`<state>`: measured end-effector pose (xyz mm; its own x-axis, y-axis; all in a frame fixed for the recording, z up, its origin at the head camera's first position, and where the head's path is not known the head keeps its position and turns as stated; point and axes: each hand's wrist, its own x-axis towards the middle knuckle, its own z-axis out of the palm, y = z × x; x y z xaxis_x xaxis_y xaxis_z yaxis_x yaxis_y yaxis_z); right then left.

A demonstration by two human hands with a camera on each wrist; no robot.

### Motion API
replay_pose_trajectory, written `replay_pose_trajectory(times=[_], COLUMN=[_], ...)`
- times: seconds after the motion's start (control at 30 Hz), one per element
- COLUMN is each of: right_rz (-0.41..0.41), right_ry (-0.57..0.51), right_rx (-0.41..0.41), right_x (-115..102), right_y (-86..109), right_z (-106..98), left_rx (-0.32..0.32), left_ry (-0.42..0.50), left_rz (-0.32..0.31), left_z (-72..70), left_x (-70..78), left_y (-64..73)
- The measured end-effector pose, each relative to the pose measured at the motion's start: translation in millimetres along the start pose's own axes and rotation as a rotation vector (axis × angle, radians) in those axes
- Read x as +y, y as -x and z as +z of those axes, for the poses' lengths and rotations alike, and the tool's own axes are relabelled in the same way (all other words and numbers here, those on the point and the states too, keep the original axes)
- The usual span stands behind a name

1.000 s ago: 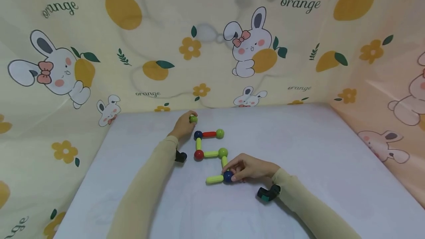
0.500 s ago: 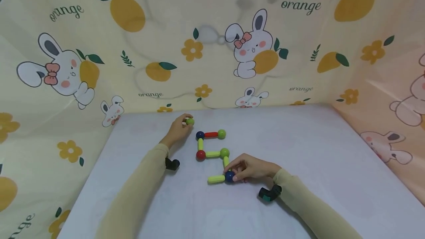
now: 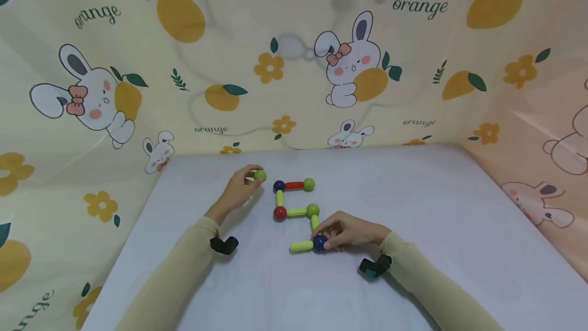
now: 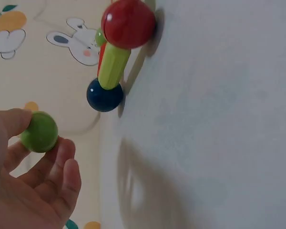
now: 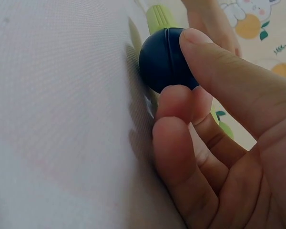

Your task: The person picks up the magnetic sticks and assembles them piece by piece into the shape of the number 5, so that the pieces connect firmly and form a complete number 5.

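My left hand [image 3: 237, 188] pinches a green ball [image 4: 40, 132] between thumb and fingers, left of the upper blue ball [image 3: 279, 186]. With thumb and fingertips my right hand [image 3: 351, 231] grips the lower blue ball [image 5: 164, 61], which sits at the near end of a chain of balls and rods on the table. From the upper blue ball a red rod [image 3: 294, 185] runs to a green end ball [image 3: 309, 184]. Below it, yellow-green rods link a red ball [image 3: 279, 213] and another green ball [image 3: 313, 210]. A yellow-green rod [image 3: 301, 246] points left from the gripped ball.
The chain lies on a white-covered table [image 3: 413, 193]. A cloth backdrop [image 3: 294, 96] printed with rabbits and oranges rises behind the table and along its sides. Each wrist carries a small black camera, such as the left wrist camera [image 3: 224, 245].
My left hand has drawn back toward me and to the left with the green ball in its fingers. The right hand stays on the lower blue ball.
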<state>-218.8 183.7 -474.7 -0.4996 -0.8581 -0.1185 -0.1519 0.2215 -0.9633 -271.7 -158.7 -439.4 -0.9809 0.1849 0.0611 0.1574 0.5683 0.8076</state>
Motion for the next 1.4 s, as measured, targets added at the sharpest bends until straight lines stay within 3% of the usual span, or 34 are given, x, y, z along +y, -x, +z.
replay_pose_trajectory(times=[0.3, 0.77, 0.93, 1.4], right_rz=[-0.009, -0.007, -0.011, -0.008], right_ry=[0.004, -0.008, 0.039, 0.011], right_rx=[-0.009, -0.014, -0.001, -0.010], right_x=[0.0, 2.7, -0.9, 0.8], right_y=[1.5, 3.3, -0.6, -0.3], right_z=[-1.3, 0.2, -2.2, -0.9], left_rx=[-0.137, -0.327, -0.378, -0.540], left_ry=[-0.057, -0.066, -0.081, -0.089], left_rz=[0.002, 0.109, 0.166, 0.164], left_z=[6.1, -6.3, -5.3, 25.0], left_x=[9.1, 23.2, 26.8, 32.6], left_y=[22.3, 67.9, 76.8, 95.6])
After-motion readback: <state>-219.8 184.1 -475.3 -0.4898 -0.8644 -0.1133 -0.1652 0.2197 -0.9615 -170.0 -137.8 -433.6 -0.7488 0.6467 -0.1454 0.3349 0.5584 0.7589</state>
